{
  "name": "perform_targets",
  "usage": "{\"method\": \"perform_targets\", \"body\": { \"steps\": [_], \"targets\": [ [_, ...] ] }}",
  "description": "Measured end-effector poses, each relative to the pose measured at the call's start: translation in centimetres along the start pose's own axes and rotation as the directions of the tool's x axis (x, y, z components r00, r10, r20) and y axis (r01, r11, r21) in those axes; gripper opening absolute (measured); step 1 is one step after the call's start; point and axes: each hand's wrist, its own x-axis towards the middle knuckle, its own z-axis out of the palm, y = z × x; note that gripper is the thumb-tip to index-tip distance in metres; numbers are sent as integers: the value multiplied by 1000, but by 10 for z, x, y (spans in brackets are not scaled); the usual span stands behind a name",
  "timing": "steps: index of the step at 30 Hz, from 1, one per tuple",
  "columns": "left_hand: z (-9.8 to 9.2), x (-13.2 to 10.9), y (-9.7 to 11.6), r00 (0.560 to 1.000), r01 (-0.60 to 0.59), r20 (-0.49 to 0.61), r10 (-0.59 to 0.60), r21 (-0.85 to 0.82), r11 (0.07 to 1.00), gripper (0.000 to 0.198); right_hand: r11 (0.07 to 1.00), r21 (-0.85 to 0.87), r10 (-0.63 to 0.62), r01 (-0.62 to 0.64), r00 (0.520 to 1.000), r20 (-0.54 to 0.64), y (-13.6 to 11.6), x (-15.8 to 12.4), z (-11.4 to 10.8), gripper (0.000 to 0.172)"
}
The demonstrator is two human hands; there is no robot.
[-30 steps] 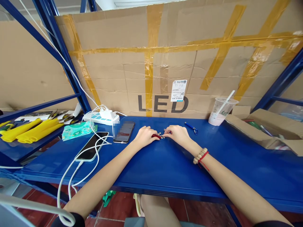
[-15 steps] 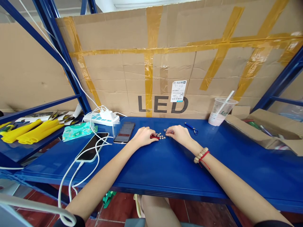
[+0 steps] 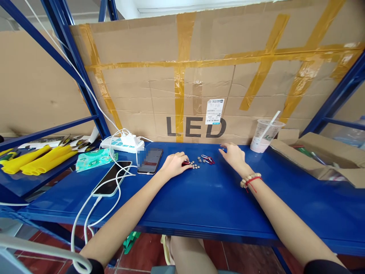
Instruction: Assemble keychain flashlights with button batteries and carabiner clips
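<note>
My left hand [image 3: 175, 165] rests on the blue shelf with its fingers closed on a small red carabiner [image 3: 186, 163], mostly covered by the fingertips. Right beside those fingertips lie several small round silvery pieces [image 3: 196, 166]. A second red carabiner [image 3: 208, 159] lies just right of the pieces, touched by neither hand. Farther right is my right hand [image 3: 234, 156], its thumb and forefinger apart and pointing left. It covers the spot where a blue carabiner lay, and whether the fingers touch that carabiner is hidden.
Left of my hands lie a dark phone [image 3: 150, 160], a second phone [image 3: 112, 179] under white cables, a power strip [image 3: 122, 144] and a green tissue pack [image 3: 94, 159]. A plastic cup with straw [image 3: 265, 136] and an open cardboard box [image 3: 319, 156] stand right. Taped cardboard [image 3: 137, 95] backs the shelf.
My right hand has moved right, away from the silvery pieces, leaving a red carabiner beside them. It now covers the blue carabiner's place. My left hand keeps its hold and position.
</note>
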Motion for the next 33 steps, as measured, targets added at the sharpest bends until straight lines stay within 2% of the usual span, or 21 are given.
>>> {"method": "perform_targets", "body": {
  "steps": [3, 5, 12, 19, 23, 33],
  "targets": [
    [-2, -1, 3, 998, -4, -64, 4, -3, 1000, 30, 979, -168, 133, -116, 987, 92, 11, 1, 6, 31],
    [-4, -2, 5, 997, -2, -82, 2, 2, 1000, 33, 972, -200, 152, -127, 982, 116, 13, 0, 10, 30],
    [-8, -5, 9, 999, 33, -21, -32, 53, 998, 44, 986, -158, -18, 47, 984, 180, -3, -5, 14, 21],
    [-5, -6, 2, 997, 80, 9, -82, 94, 992, 51, 996, -62, -53, 68, 973, 224, -2, -1, 19, 30],
    [-4, -6, 0, 997, 72, 10, -73, 102, 992, 50, 997, 17, -83, 81, 978, 192, -5, 0, 18, 34],
    [-10, -5, 3, 996, 82, 33, -85, 73, 994, 44, 978, 163, -132, 128, 991, 15, -12, 1, 17, 35]
  ]
}}
